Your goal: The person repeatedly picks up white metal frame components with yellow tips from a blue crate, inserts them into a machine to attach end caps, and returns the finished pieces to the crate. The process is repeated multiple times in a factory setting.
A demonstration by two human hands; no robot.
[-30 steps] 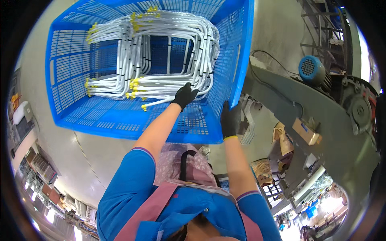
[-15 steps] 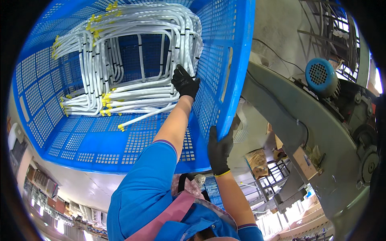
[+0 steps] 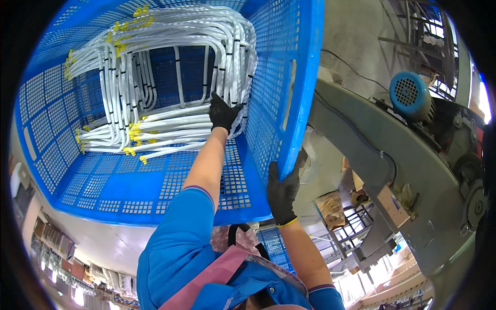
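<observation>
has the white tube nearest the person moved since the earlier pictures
Yes; judged against the blue crate, the white tube and its yellow end have shifted left.

Blue crate [image 3: 126, 187]: glossy plastic, perforated. White tubes [image 3: 236, 72]: smooth, shiny. Sleeve [image 3: 178, 230]: matt cloth.

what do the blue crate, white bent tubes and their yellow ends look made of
Blue crate: likely moulded plastic, slightly glossy, gridded walls. White tubes: probably coated metal, shiny, with even bends. Yellow ends: perhaps plastic, solidly coloured; finish unclear.
</observation>
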